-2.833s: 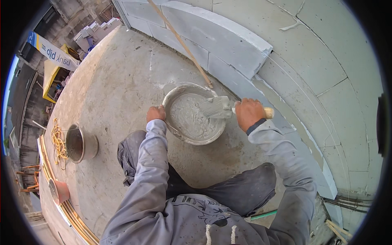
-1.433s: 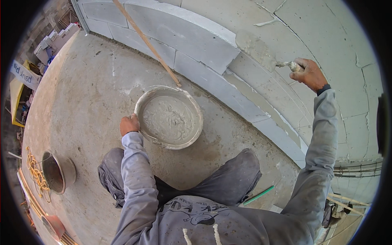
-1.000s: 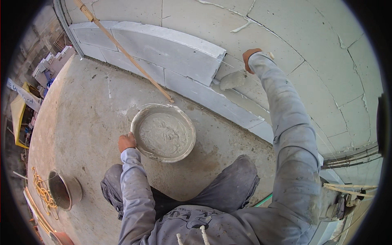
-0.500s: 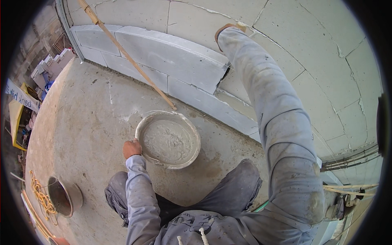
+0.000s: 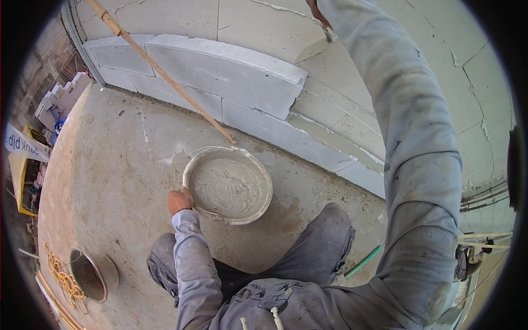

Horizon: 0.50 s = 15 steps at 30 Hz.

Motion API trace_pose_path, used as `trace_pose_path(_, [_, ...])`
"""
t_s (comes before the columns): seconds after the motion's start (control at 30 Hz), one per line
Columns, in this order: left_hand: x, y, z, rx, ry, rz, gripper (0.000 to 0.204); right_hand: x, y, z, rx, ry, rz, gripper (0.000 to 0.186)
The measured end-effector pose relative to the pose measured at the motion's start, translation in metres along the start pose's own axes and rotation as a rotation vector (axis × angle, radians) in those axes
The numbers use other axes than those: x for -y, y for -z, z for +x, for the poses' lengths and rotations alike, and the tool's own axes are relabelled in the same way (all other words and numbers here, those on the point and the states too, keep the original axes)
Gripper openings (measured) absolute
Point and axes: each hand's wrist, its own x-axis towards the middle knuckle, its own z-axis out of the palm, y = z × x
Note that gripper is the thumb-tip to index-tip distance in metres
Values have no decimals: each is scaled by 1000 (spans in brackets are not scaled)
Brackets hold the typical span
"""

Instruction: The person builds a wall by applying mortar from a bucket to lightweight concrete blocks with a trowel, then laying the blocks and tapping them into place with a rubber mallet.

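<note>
My left hand point(image 5: 180, 202) is closed on the left rim of a round bucket point(image 5: 266, 199), which stands on the concrete floor. Wet grey mortar point(image 5: 231, 187) fills much of it, its surface stirred and lumpy. At the top edge of the view, my right hand point(image 5: 319, 13) is closed around what looks like a trowel point(image 5: 312, 51), its blade against the pale block wall point(image 5: 275, 25). The sleeve hides part of that hand and the frame cuts it off. Below the blade, white blocks point(image 5: 220, 63) stand in courses, with mortar smeared on the lower one.
A wooden strip point(image 5: 165, 74) leans from the floor near the bucket up to the wall. An empty bucket point(image 5: 104, 275) lies tipped at the lower left, beside a yellow rope point(image 5: 67, 283). Next to my right knee lies a green rod point(image 5: 363, 262).
My right hand has moved up along the wall, and the tool's blade now shows against it. My left hand stays on the bucket rim. The view has shifted slightly.
</note>
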Motion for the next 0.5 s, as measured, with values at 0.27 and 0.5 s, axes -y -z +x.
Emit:
trace_pose_path(0.27, [17, -7, 14, 46, 38, -62, 34, -7, -83, -75, -337, 0, 290, 24])
trace_pose_path(0.5, [7, -10, 8, 114, 16, -67, 35, 152, -321, -219, 488, -293, 1471, 45])
